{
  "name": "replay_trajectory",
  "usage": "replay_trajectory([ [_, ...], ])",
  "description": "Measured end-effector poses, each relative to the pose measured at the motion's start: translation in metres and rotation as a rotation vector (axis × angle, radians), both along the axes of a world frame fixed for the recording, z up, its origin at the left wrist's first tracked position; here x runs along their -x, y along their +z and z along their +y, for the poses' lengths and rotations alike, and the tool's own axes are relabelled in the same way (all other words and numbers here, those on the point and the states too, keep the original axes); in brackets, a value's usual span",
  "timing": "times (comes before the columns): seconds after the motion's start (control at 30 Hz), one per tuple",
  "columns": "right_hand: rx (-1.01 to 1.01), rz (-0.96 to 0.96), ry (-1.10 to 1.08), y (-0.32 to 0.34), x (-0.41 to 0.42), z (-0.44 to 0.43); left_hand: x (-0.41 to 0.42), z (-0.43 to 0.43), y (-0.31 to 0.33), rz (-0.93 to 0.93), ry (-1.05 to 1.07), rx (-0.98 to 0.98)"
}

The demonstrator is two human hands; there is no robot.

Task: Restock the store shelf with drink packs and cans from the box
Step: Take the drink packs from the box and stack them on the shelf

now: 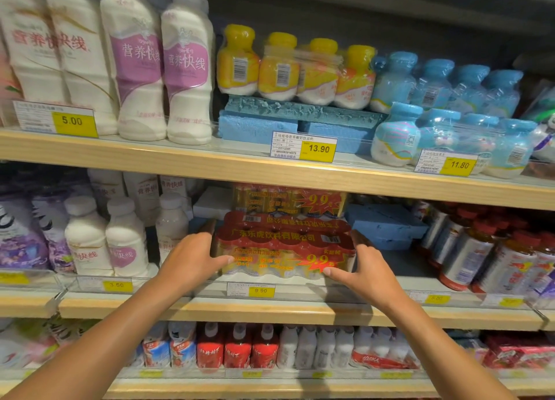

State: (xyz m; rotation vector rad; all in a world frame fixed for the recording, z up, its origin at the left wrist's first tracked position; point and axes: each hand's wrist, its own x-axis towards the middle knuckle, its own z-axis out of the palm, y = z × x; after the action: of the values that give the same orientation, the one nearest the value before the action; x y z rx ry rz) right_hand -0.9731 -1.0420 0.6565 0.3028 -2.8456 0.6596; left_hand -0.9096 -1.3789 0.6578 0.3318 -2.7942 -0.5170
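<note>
A shrink-wrapped drink pack (282,246) with red caps and a red-and-yellow 9.9 label sits at the front of the middle shelf (300,309). My left hand (192,258) grips its left end and my right hand (360,267) grips its right end, thumbs on the front face. A second pack of the same kind (288,203) stands behind it, higher up. No box is in view.
White milk bottles (105,237) stand left of the pack, blue foam blocks (387,225) and red-capped bottles (468,249) to its right. The upper shelf holds tall white bottles (162,69), yellow-capped packs (294,69) and blue packs (450,114). A 9.90 price tag (260,290) hangs below the pack.
</note>
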Motion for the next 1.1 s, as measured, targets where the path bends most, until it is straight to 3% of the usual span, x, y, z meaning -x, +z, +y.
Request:
replay_trajectory([
  [0.33, 0.011, 0.046, 0.07, -0.001, -0.061, -0.056, -0.056, -0.034, 0.01, 0.051, -0.254, -0.024],
  [0.6, -0.014, 0.149, 0.138, -0.023, -0.148, -0.149, -0.122, -0.105, -0.011, 0.085, -0.431, -0.051],
  [0.9, -0.019, -0.028, 0.288, -0.073, -0.221, -0.229, -0.176, -0.154, -0.071, -0.043, -0.523, -0.152],
  [1.1, -0.026, -0.193, 0.386, -0.148, -0.231, -0.25, -0.204, -0.175, -0.149, -0.193, -0.487, -0.202],
])
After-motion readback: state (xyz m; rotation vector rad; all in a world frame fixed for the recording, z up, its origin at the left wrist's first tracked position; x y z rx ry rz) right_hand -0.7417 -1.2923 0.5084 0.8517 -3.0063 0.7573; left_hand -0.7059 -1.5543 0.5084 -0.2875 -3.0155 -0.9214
